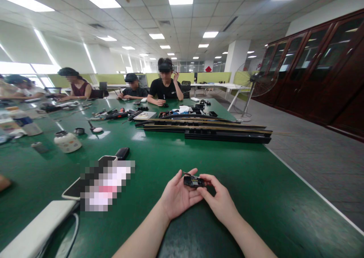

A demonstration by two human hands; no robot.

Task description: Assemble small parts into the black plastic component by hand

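A small black part with a greyish inside and a thin dark piece sticking up at its left end is held above the green table. My left hand lies palm up, its thumb against the left end and its fingers under the part. From the other side, my right hand pinches the right end between thumb and fingers. What the part belongs to is too small to tell.
Long black rails with thin brass-coloured rods lie across the table ahead. To the left are a blurred-out phone, a dark tablet-like device, a white box with a cable and a white jar. Several people sit beyond, one person opposite.
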